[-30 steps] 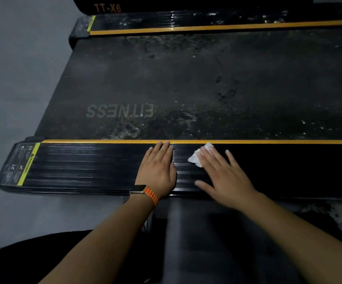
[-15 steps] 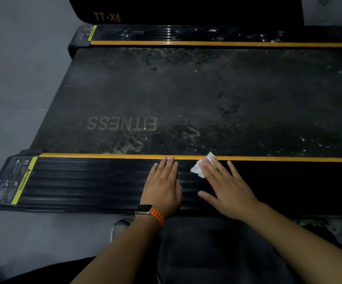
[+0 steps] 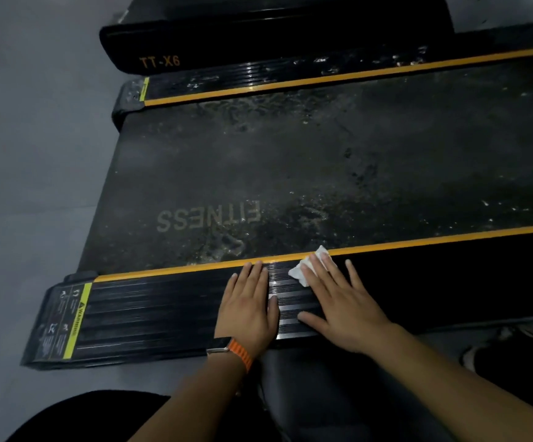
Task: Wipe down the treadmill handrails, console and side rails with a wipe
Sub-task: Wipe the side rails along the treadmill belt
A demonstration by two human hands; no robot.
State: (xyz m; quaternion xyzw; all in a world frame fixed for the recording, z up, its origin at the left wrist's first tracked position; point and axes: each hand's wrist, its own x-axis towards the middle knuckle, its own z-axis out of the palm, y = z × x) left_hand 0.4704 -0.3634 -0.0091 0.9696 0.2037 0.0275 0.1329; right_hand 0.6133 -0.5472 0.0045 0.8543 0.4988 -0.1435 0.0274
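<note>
The left hand [image 3: 247, 314] lies flat on the near side rail [image 3: 163, 314], fingers straight, holding nothing. Just to its right, one small white wipe [image 3: 297, 273] sits at the rail's far edge. The right hand [image 3: 345, 309] presses it down with flat fingers. The wipe is light, thin and soft, so it can bunch up; push on its middle. It may be damp, but the light is too dim to tell. I count one wipe, two hands and two rails, with the far side rail [image 3: 259, 78] looking spotty.

Left hand [image 3: 247, 309] and right hand [image 3: 343, 309] are bare, as are both forearms. A watch [image 3: 219, 346] with an orange strap [image 3: 241, 354] circles the left wrist. Dark clothing [image 3: 99, 416] is visible below.
</note>
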